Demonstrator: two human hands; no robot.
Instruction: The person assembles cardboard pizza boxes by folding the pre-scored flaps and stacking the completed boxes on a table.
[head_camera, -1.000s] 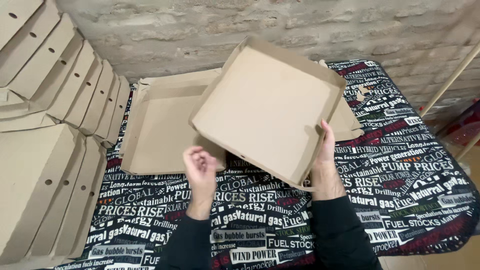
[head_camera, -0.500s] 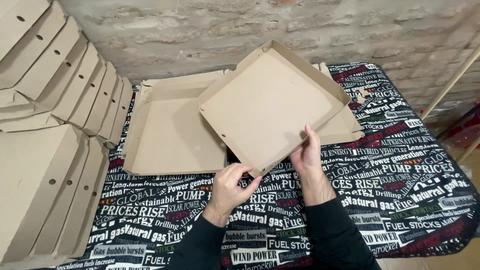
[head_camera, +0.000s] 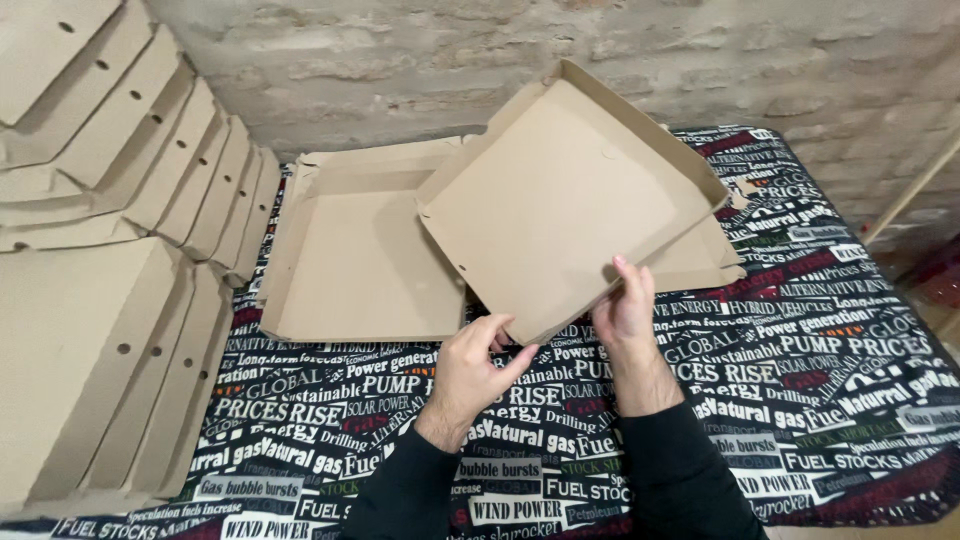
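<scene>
- Head view showed the right hand (head_camera: 625, 305) clamped on the near edge of a raised cardboard box half (head_camera: 570, 200), thumb on the inside face and fingers behind it.
- Beside it, the left hand (head_camera: 475, 365) was at the lowest corner of that half, fingers loosely curled and thumb out; whether it actually pinched the board could not be told.
- That raised half was tilted up off the table, over the middle, its shallow side walls already folded up along the far and right edges.
- Joined to it, a second flat tray half (head_camera: 365, 260) lay open on the patterned tablecloth (head_camera: 800, 350), toward the far left of the table, its low walls also standing.
- Judging from this, the box looked shaped but not yet closed; bringing the two halves together seemed the part left.
- Along the left edge of the table, a row of finished flat boxes (head_camera: 110, 320) leaned against each other, suggesting many were already done.
- All the boxes were plain brown corrugated board, matte and stiff, square and shallow, with small round vent holes in the sides.
- Black cloth printed with text in white, red and green covered the table; a rough pale brick wall (head_camera: 400, 60) stood behind its far edge.
</scene>
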